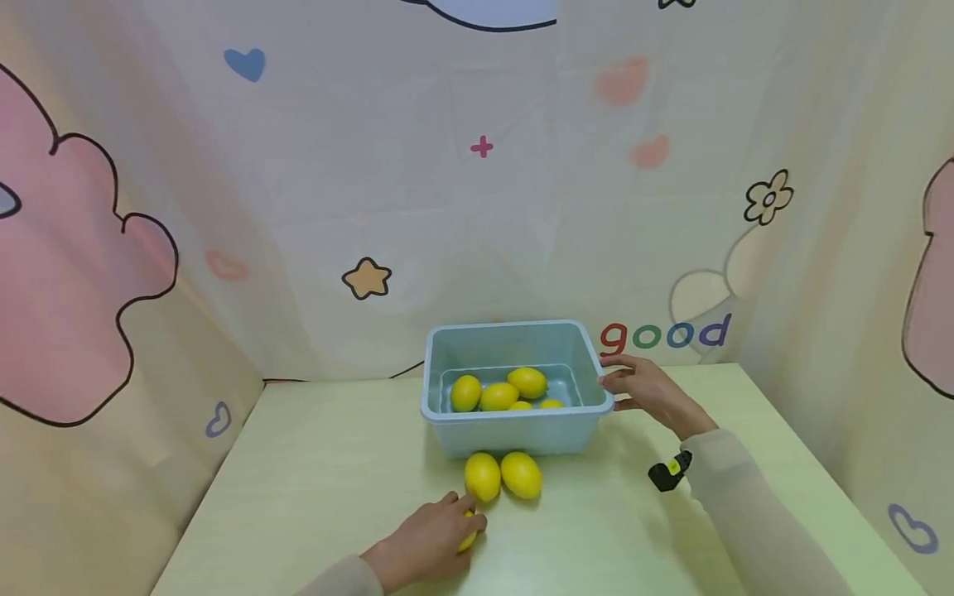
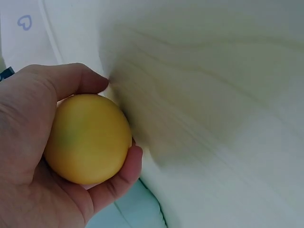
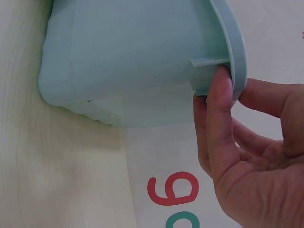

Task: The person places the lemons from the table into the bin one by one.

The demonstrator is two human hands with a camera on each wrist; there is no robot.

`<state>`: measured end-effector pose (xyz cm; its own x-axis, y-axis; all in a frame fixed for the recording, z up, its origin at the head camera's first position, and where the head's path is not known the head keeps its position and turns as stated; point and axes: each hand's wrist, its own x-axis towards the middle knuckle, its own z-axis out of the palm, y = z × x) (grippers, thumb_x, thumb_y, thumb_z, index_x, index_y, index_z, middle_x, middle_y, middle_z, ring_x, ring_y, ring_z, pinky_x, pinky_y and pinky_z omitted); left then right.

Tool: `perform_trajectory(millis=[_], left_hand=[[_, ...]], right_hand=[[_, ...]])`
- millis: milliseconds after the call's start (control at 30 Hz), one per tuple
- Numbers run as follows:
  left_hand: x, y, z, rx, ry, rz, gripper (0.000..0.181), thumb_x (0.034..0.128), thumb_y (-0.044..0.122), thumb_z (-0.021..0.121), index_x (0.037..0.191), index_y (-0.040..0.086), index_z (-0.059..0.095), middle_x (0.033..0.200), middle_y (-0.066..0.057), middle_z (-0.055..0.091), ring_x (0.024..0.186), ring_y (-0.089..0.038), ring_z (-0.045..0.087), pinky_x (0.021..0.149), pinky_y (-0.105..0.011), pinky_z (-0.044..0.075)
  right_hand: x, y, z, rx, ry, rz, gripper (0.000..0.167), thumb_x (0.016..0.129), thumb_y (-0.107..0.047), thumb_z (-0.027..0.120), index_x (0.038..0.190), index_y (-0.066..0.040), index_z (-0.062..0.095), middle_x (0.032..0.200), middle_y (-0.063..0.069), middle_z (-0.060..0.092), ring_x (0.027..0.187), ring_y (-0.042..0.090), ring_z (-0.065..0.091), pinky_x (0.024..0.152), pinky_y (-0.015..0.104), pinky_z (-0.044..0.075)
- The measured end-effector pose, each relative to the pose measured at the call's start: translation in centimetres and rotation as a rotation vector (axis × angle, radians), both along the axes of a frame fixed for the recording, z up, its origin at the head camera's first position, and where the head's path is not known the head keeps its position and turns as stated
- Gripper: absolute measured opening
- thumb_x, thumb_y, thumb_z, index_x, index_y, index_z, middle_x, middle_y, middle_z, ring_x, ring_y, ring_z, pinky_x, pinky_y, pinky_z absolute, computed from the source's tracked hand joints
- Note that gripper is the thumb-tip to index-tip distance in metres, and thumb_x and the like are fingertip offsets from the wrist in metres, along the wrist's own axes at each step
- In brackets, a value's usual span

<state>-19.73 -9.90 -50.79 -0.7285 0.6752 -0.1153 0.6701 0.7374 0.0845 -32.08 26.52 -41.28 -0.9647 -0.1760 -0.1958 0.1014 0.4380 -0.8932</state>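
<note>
Head view: the left hand is curled round a lemon at seven o'clock from the blue bin. The right hand pinches the bin's rim at three o'clock.

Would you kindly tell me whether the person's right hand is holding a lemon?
No, the right hand grips the blue bin's rim between its thumb and fingers.

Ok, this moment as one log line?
left hand: grips lemon; right hand: pinches blue plastic bin at rim; two lemons: on table by bin; five visible lemons: inside bin
</note>
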Motion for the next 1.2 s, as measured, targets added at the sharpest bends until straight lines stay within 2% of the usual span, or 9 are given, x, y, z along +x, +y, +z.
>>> perform_trajectory(millis=[100,367,567,767,967,1200], left_hand=[[0.1,-0.1,0.0,-0.001,0.02,0.003,0.018,0.0866,0.03,0.07,0.104,0.03,0.066,0.099,0.009,0.055,0.083,-0.011,0.048,0.061,-0.024,0.046],[0.4,-0.9,0.7,0.026,0.046,-0.024,0.013,0.0885,0.032,0.068,0.101,0.03,0.068,0.099,0.008,0.058,0.08,-0.009,0.05,0.059,-0.023,0.046],[0.7,-1.1,2.2,0.058,0.076,-0.056,0.016,0.0906,0.032,0.067,0.105,0.027,0.068,0.106,0.007,0.061,0.086,-0.01,0.053,0.061,-0.021,0.047],[0.6,-1.1,3.9,0.079,0.094,-0.048,0.02,0.0905,0.032,0.068,0.109,0.025,0.069,0.11,0.005,0.062,0.088,-0.012,0.054,0.06,-0.022,0.047],[0.2,-1.2,4.7,0.126,0.189,-0.075,0.019,0.0889,0.029,0.069,0.107,0.024,0.07,0.109,0.004,0.063,0.088,-0.013,0.056,0.057,-0.022,0.046],[-0.3,-0.9,5.5,0.148,0.231,-0.112,0.019,0.0897,0.029,0.069,0.107,0.022,0.07,0.109,0.003,0.064,0.089,-0.014,0.058,0.063,-0.023,0.051]], right_hand=[[-0.1,-0.2,0.1,-0.005,0.001,0.004,0.057,0.096,-0.017,0.06,0.147,-0.005,0.038,0.133,0.025,0.054,0.106,0.029,0.065,0.091,0.042,0.058],[-0.1,-0.6,-0.1,-0.011,-0.005,0.006,0.057,0.096,-0.019,0.06,0.147,-0.005,0.038,0.13,0.023,0.056,0.105,0.029,0.065,0.09,0.042,0.059],[0.0,-0.5,0.0,-0.011,0.007,0.003,0.058,0.097,-0.019,0.06,0.147,-0.003,0.037,0.129,0.023,0.056,0.104,0.029,0.065,0.09,0.042,0.059],[0.1,-0.5,0.1,-0.015,0.003,0.002,0.057,0.097,-0.018,0.06,0.147,-0.002,0.037,0.128,0.022,0.057,0.102,0.027,0.066,0.089,0.041,0.059],[0.2,-0.3,0.5,-0.014,0.005,0.009,0.056,0.097,-0.015,0.059,0.146,-0.001,0.037,0.129,0.025,0.056,0.1,0.027,0.066,0.087,0.04,0.059],[0.1,-0.3,0.8,-0.007,-0.007,0.014,0.055,0.097,-0.015,0.058,0.146,-0.002,0.036,0.129,0.024,0.055,0.095,0.023,0.066,0.086,0.038,0.059]])
